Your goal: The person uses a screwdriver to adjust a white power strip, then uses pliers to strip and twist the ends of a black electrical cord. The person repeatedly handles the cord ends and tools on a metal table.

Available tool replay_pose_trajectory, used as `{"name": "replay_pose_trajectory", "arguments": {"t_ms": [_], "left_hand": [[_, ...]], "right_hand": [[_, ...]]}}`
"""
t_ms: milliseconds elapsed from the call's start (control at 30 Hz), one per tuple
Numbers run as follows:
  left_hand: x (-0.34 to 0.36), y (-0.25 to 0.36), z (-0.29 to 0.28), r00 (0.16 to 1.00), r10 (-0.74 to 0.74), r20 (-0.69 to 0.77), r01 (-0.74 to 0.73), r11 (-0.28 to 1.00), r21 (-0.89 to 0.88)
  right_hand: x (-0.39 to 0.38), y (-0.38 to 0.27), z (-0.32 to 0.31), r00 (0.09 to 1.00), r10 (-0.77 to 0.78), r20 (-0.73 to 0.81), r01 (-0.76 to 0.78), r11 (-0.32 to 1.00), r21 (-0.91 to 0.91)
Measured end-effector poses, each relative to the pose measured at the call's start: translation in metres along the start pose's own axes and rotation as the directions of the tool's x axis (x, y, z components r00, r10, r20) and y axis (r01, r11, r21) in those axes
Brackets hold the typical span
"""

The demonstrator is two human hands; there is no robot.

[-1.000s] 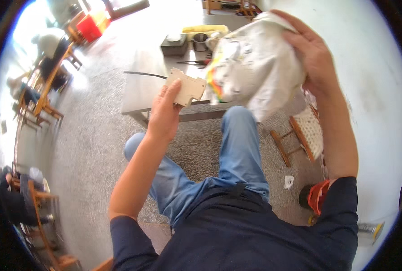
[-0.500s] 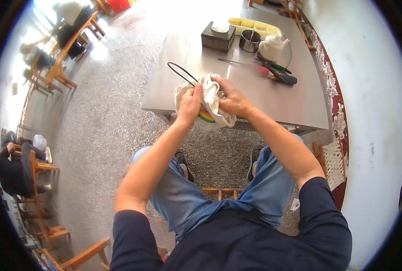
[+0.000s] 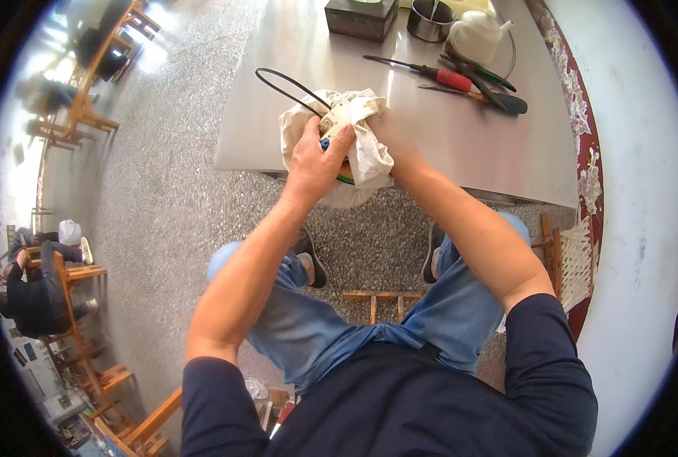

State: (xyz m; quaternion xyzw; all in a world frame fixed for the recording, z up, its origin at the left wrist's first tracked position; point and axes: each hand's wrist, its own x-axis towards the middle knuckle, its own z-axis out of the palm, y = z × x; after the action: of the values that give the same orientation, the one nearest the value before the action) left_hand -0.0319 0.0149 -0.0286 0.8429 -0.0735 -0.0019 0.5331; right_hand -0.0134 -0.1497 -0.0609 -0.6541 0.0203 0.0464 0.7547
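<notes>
Steel cup (image 3: 430, 30), one, on tabletop (image 3: 499, 148); one thin utensil (image 3: 434, 9) stands in it. White teapot (image 3: 476, 38), one, just beside cup; contents hidden. Cream circuit breaker (image 3: 338, 117), one, with one black wire loop (image 3: 293, 81), lies against white cloth (image 3: 372, 158) under the left hand (image 3: 314, 164), which grips breaker and cloth together. Right hand (image 3: 400, 143) blurred at cloth's right edge; whether it grasps, cannot tell.

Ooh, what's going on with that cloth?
The person's left hand holds a boxy cream plastic block, a black wire looping out beside it. Crumpled white cloth is bunched around the block; the blurred right hand is at the cloth's right side. A red-handled tool lies on the grey metal table.
</notes>
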Motion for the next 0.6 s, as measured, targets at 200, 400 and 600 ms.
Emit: {"name": "replay_pose_trajectory", "arguments": {"t_ms": [200, 400, 600], "left_hand": [[0.007, -0.003, -0.015, 0.966, -0.100, 0.238, 0.091, 0.995, 0.047], [0.004, 0.007, -0.016, 0.960, -0.072, 0.271, 0.061, 0.997, 0.049], [0.005, 0.017, -0.018, 0.945, -0.130, 0.300, 0.133, 0.991, 0.011]], "right_hand": [[-0.008, -0.026, -0.006, 0.993, -0.007, 0.121, 0.012, 0.999, -0.043], [0.000, -0.018, 0.007, 0.999, 0.009, 0.041, -0.005, 0.995, -0.098], [0.005, -0.011, -0.015, 0.993, 0.028, 0.114, -0.012, 0.991, -0.133]]}}
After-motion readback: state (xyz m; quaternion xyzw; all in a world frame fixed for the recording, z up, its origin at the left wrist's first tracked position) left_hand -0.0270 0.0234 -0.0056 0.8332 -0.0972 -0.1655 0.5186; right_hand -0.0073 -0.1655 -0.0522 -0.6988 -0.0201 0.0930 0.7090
